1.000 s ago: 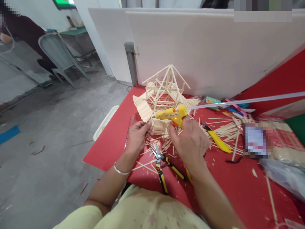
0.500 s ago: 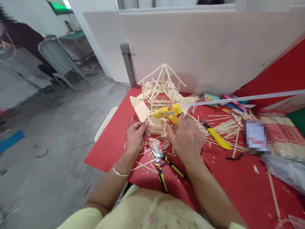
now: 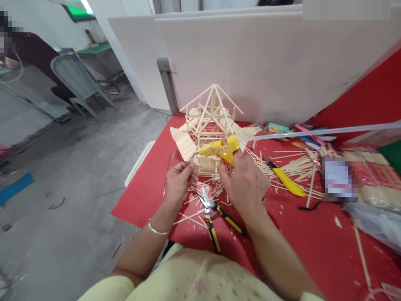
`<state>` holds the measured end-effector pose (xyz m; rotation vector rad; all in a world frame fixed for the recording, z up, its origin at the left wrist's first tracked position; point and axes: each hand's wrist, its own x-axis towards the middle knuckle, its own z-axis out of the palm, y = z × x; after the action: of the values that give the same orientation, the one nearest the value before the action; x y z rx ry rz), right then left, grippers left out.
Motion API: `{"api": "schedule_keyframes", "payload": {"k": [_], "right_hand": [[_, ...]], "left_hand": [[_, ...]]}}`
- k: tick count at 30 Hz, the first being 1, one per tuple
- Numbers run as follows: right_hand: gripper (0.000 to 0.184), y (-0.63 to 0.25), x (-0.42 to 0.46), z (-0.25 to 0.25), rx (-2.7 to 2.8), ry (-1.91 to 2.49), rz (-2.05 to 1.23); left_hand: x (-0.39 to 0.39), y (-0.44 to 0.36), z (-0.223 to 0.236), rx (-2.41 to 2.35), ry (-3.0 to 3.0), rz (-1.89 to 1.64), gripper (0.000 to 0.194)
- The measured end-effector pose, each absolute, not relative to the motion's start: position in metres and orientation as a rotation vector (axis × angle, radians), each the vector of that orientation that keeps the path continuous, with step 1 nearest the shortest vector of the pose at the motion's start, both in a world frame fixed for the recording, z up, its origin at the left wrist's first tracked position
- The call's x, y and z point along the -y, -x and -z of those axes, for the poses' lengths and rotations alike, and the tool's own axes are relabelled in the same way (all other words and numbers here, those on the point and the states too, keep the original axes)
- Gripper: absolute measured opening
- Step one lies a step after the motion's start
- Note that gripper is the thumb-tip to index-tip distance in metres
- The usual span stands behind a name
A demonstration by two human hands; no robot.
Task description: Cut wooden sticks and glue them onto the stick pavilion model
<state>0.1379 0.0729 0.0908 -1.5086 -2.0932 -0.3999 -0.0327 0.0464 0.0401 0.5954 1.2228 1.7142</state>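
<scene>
My right hand [image 3: 246, 177] is wrapped round the handle of a yellow hot glue gun [image 3: 219, 148], whose nozzle points left. A long clear glue stick [image 3: 297, 132] runs out of its back to the right. Just below the nozzle, the fingers of my left hand [image 3: 180, 179] are pinched together; what they hold is too small to make out. Behind both hands stands a model building of thin wooden sticks [image 3: 214, 109], with an open peaked roof frame and slatted panels [image 3: 184, 144] flaring at its sides. The gun hides part of its lower front.
Open pliers-like cutters [image 3: 209, 205] lie before me on the red table [image 3: 140, 192]. A yellow utility knife [image 3: 288, 182], loose sticks [image 3: 297, 165] and plastic packs [image 3: 372, 179] are on the right. White boards [image 3: 250, 62] lean behind. A person sits far left by a chair [image 3: 75, 79].
Almost nothing differs. The glue gun's nozzle and the left fingertips have shifted very slightly; both hands keep their grip, and the view has moved a little.
</scene>
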Motion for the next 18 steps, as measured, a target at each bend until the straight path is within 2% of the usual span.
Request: {"api": "schedule_keyframes", "payload": {"k": [10, 18], "right_hand": [[0.042, -0.145, -0.063, -0.090, 2.041, 1.494, 0.348], [0.041, -0.146, -0.054, -0.095, 2.055, 1.455, 0.340]], "left_hand": [[-0.028, 0.039, -0.026, -1.055, -0.563, -1.644, 0.032], [-0.021, 0.039, -0.035, -0.878, -0.473, -1.582, 0.029]]}}
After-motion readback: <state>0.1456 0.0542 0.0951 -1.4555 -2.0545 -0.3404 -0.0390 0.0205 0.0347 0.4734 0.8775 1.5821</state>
